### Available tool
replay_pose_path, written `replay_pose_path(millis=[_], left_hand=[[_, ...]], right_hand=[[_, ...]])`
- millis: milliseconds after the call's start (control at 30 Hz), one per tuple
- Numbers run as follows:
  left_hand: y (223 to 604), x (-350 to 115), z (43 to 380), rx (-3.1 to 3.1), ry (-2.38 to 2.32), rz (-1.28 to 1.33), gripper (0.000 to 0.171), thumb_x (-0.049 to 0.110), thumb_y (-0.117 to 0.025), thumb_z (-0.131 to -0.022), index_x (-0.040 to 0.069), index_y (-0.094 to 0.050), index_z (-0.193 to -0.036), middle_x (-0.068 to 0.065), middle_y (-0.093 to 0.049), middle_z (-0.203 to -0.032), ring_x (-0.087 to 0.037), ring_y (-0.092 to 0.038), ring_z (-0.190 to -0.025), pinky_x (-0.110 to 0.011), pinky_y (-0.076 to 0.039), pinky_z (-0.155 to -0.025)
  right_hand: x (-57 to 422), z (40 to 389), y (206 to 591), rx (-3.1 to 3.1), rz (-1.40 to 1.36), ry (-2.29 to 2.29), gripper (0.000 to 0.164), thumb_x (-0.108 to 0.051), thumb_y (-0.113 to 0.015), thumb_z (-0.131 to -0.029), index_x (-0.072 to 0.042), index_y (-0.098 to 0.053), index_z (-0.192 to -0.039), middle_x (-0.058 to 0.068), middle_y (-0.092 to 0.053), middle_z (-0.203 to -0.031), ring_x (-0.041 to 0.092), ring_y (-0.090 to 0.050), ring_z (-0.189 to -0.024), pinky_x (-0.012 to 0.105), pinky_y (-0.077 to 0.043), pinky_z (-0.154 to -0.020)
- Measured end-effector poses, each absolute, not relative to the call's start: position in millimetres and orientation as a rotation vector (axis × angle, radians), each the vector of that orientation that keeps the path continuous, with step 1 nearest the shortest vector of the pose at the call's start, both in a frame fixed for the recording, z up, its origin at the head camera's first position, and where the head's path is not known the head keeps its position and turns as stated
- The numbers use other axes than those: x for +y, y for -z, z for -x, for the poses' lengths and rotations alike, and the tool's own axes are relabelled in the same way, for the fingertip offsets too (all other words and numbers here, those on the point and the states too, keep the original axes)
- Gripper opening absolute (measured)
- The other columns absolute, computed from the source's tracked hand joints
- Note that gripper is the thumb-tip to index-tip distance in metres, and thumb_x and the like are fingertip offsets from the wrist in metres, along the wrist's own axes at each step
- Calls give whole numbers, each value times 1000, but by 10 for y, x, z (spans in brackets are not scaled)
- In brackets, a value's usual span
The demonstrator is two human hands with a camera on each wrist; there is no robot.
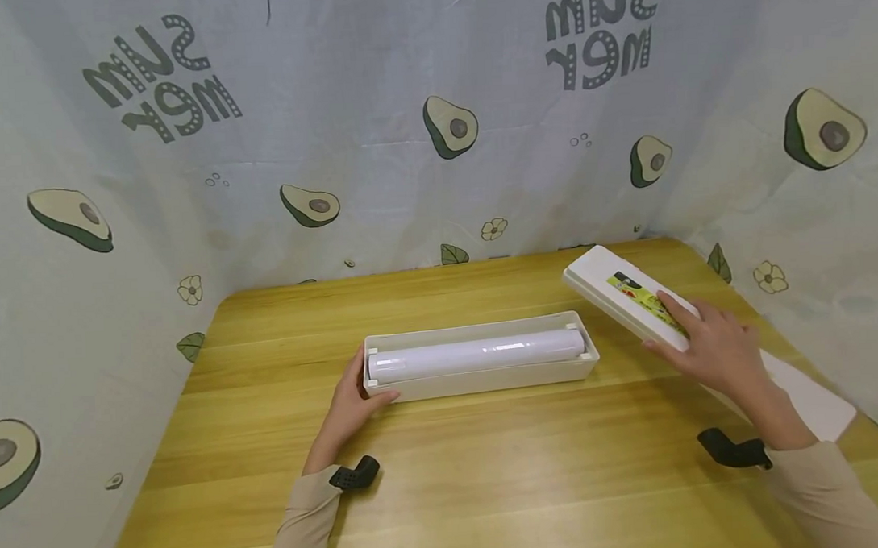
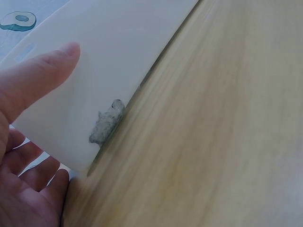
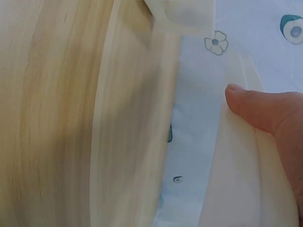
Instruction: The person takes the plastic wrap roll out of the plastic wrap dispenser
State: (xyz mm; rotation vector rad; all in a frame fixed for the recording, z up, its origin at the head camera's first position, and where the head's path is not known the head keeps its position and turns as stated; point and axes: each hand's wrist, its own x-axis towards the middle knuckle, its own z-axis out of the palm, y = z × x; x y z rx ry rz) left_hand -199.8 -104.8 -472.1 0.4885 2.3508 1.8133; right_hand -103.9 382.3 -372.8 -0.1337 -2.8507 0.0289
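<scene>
A long white box (image 1: 486, 377) without its lid lies mid-table, and inside it is a shiny white roll that looks like cling film (image 1: 478, 354). My left hand (image 1: 348, 409) holds the box's left end, its thumb along the front wall and its fingers around the end. In the left wrist view a grey, torn-looking patch (image 2: 108, 124) marks the box wall near the table. My right hand (image 1: 721, 349) grips a white lid (image 1: 602, 272) with a yellow-green label (image 1: 639, 295), raised and tilted at the right. In the right wrist view my thumb presses the lid's side (image 3: 232, 165).
A flat white piece (image 1: 809, 394) lies on the table's right side, partly behind my right forearm. The wooden table (image 1: 490, 482) ends against a pale curtain (image 1: 375, 107) printed with avocados at the back and sides. Black wrist mounts (image 1: 355, 474) sit on both sleeves.
</scene>
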Motion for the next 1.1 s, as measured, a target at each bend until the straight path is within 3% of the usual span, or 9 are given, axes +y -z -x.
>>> replay_pose_path(millis=[700, 967, 1100], left_hand=[[4721, -1043, 2006, 2359, -1816, -479, 99, 9, -78, -75, 14, -15, -151, -13, -36, -146, -27, -40, -130, -39, -37, -107], [4732, -1048, 2002, 2328, -1842, -502, 98, 7, -76, -76, 13, -15, -151, -15, -37, -144, -27, -42, -126, -26, -43, -101], [4720, -1044, 2001, 2336, -1838, -508, 98, 8, -77, -76, 13, -15, -151, -15, -37, -144, -27, -41, -127, -28, -42, -102]], right_hand=[[3958, 1093, 3768, -2937, 250, -63, 86, -63, -52, -83, -19, -20, -150, 36, -41, -126, 58, -43, -102, 68, -35, -67], [4054, 1088, 3814, -2949, 281, -91, 87, -63, -51, -84, -15, -19, -150, 39, -39, -124, 60, -40, -102, 71, -33, -67], [4128, 1098, 3847, -2946, 295, -99, 89, -63, -51, -84, -14, -18, -150, 41, -39, -121, 61, -39, -101, 72, -32, -66]])
